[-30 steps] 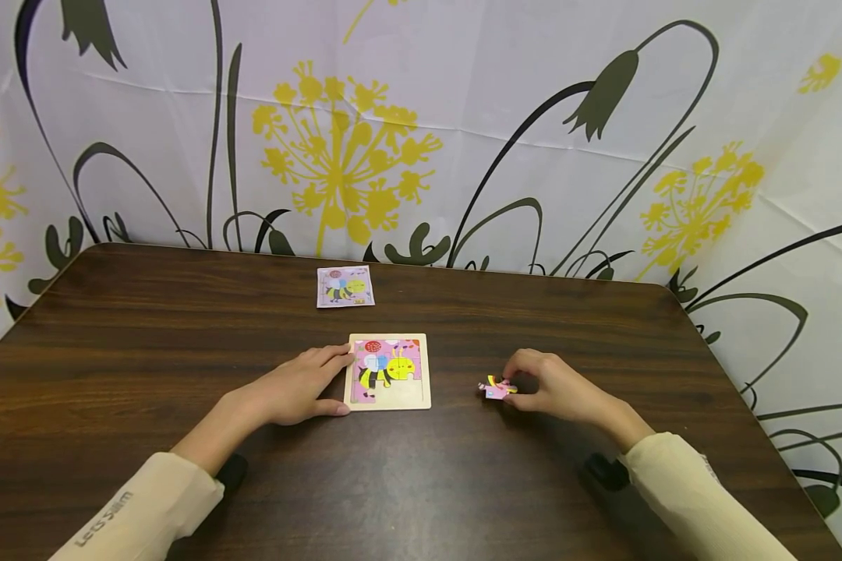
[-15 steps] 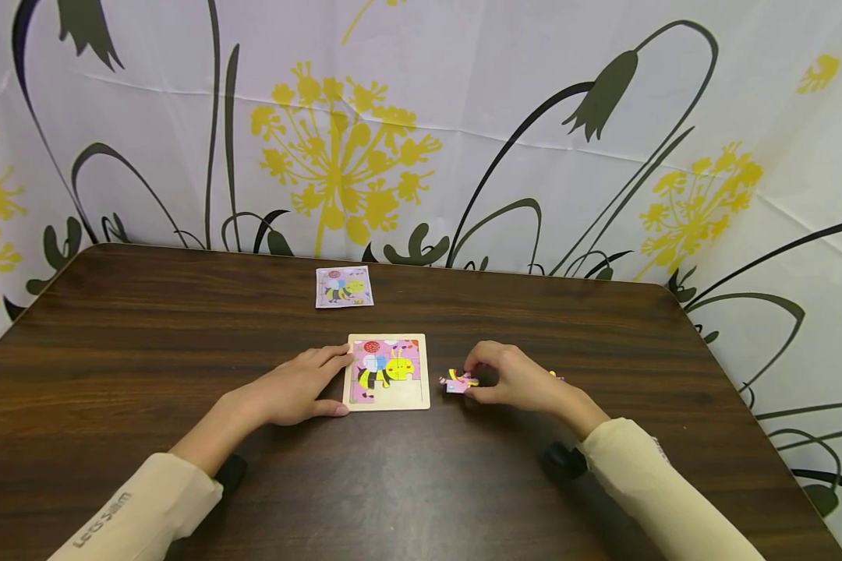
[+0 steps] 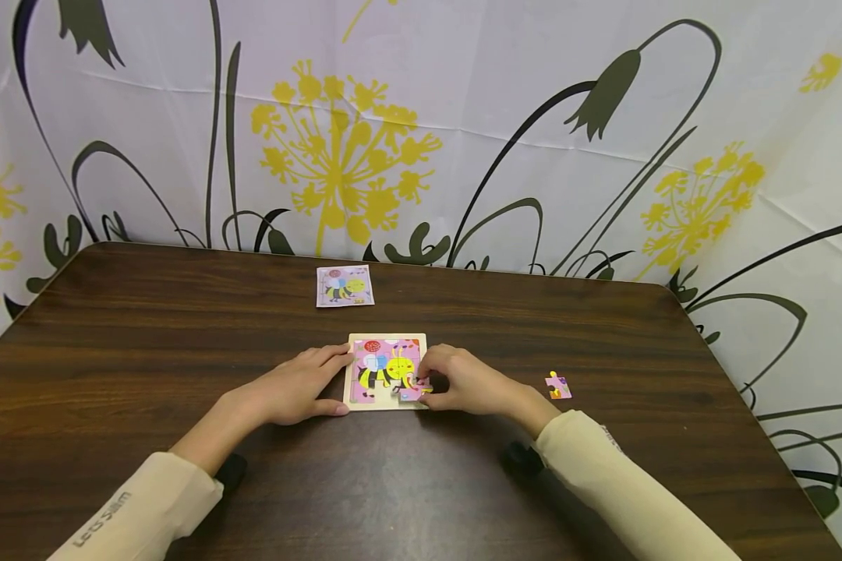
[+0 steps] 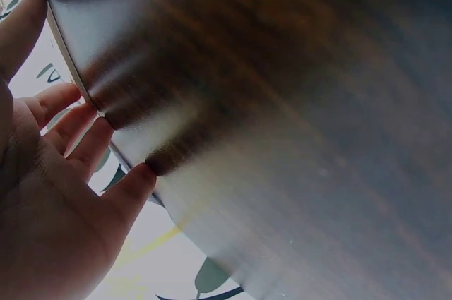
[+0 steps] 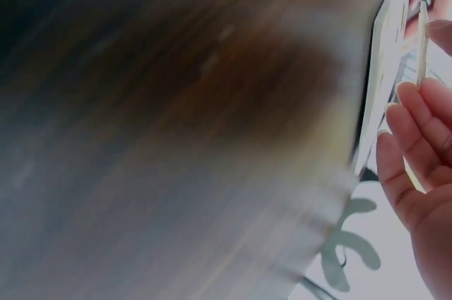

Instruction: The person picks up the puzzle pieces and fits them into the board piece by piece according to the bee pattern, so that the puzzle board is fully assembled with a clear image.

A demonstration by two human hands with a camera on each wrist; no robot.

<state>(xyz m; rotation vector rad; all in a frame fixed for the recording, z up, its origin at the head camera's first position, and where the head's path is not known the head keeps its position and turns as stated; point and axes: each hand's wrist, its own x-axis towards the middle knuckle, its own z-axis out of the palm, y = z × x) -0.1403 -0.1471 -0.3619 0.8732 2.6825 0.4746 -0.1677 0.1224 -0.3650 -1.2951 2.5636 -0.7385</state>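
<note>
A square wooden jigsaw board (image 3: 382, 407) lies on the table, showing a yellow and black bee on pink; its lower right part is bare wood. My left hand (image 3: 298, 389) rests along the board's left edge, fingertips and thumb touching the frame. Over the lower right corner, my right hand (image 3: 466, 382) pinches a pink jigsaw piece (image 3: 410, 394) between thumb and fingers. In the right wrist view that piece, seen edge-on as a thin slab (image 5: 423, 46), is held apart from the board. The left wrist view shows my left fingers (image 4: 131, 190) extended.
Another jigsaw piece (image 3: 559, 386), pink with yellow and orange, lies to the right of my right hand. Toward the back lies a square picture sheet or packet (image 3: 345, 287) with the same bee. A flower-patterned cloth (image 3: 491, 125) hangs behind the dark wooden table (image 3: 203, 312).
My right hand has moved left with the pinched jigsaw piece, from the table at the right to over the board. The other piece has come into view. My left hand has stayed put.
</note>
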